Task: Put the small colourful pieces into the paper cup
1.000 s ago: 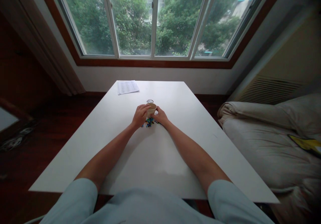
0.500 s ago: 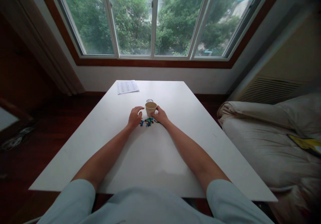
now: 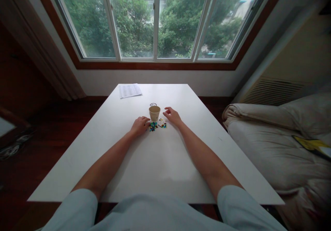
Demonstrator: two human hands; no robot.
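Observation:
A tan cup (image 3: 154,114) stands upright on the white table (image 3: 160,165). Just in front of it lies a pile of small blue, green and dark pieces (image 3: 153,126), with a smaller group of mixed pieces (image 3: 162,123) to its right. My left hand (image 3: 140,125) rests at the left edge of the pile, its fingers reaching toward the pieces; whether it pinches one is too small to tell. My right hand (image 3: 172,115) is right of the cup, apart from it, with thumb and fingers spread and nothing visible between them.
Printed sheets (image 3: 130,90) lie at the table's far left corner. A small round clear object (image 3: 153,104) sits behind the cup. Beyond the table's right edge is a padded beige sofa (image 3: 256,148) with a yellow and black item on it.
My right hand has let go of the cup and moved right, uncovering the smaller group of pieces. My left hand has moved down and right to the edge of the pile.

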